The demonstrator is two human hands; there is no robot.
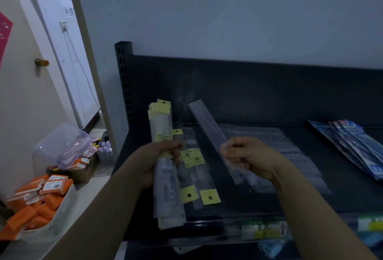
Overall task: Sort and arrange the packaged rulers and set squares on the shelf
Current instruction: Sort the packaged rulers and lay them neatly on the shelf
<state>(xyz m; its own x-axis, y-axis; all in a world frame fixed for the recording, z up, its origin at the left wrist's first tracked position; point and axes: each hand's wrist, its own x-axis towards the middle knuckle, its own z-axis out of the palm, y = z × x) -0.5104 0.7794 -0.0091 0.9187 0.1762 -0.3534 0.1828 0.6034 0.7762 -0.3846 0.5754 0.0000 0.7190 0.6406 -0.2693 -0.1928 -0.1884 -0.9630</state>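
The left hand (pixel 153 160) is closed around a bundle of packaged rulers (pixel 161 125), gripping it near the middle. The bundle stands almost upright in the view. Its long axis runs from 12 o'clock, where the yellow header cards with their hanging holes fan out, down to 6 o'clock, where the lower ends hang over the front edge of the shelf (pixel 342 203).

The right hand (pixel 250 156) pinches a single clear ruler (pixel 207 123) between thumb and curled fingers, close to its lower end. This ruler slants, its far end pointing to 11 o'clock and its near end to 5 o'clock. Its upper tip lies at 2 o'clock from the left hand, apart from the bundle.

Between the two hands, a few loose rulers with yellow tags (pixel 196 174) lie flat on the shelf deck, pointing roughly 12 to 6 with their tags at the near end. The bundle partly covers their left side.

Under and beyond the right hand lies a spread of flat clear packets (pixel 290 152). At 3 o'clock, well apart, a pile of blue packets (pixel 356 145) lies slanted from 11 to 5. Price labels (pixel 263 230) sit along the shelf's front edge, blurred.

At 9 o'clock from the shelf, a white basket (pixel 62 218) holds orange boxes (pixel 53 187), with a clear plastic tub (pixel 60 145) behind it.
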